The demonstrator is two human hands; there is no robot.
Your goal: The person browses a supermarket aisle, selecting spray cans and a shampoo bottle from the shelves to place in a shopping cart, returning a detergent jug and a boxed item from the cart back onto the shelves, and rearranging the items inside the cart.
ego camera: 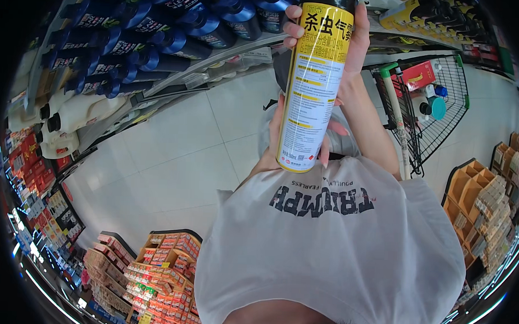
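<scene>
A tall aerosol can [312, 95] with a yellow and white label and a black cap stands in front of my chest, cap end away from me. Printed writing covers the side facing up. My right hand [358, 45] grips its upper part, fingertips curling round the left side near the cap. Lower down, my left hand [276, 132] supports the can from behind; its fingers show past the right side. The palms are partly hidden by the can. My white T-shirt [325, 250] with dark lettering lies just behind the can's base.
Blue pump bottles [147, 57] crowd a shelf at upper left, beside white jugs [87, 109]. Yellow cans [436, 18] line the upper right shelf. A wire shopping cart [451, 121] holds a red box [419, 75] and bottles. Stocked display racks [165, 283] stand behind on the tiled floor [169, 159].
</scene>
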